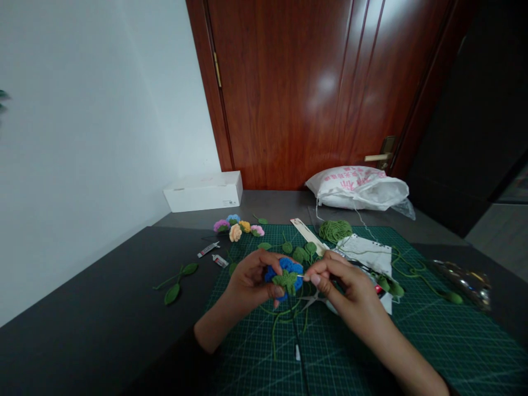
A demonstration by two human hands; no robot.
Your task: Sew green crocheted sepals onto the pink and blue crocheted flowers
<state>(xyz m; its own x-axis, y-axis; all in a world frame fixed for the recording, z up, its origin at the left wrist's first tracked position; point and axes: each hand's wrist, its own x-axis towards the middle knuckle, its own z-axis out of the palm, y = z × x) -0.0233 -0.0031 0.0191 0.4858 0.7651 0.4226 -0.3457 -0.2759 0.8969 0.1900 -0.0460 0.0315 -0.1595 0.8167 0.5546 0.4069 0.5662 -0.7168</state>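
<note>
My left hand is closed round a blue crocheted flower, its green sepal base turned toward me. In my right hand, the thumb and fingertips pinch a thin silvery needle. The needle's tip meets the right side of the green base. From beneath the flower a dark, thin stem runs down toward me. Loose green yarn trails under the hands onto the mat. Scissors lie just behind and below my right fingers, partly hidden by that hand.
A green cutting mat covers the dark table. Behind the hands lie crocheted flowers, green leaves, a ruler and a yarn ball. Small tubes lie left, paper right. A white box and bag stand behind.
</note>
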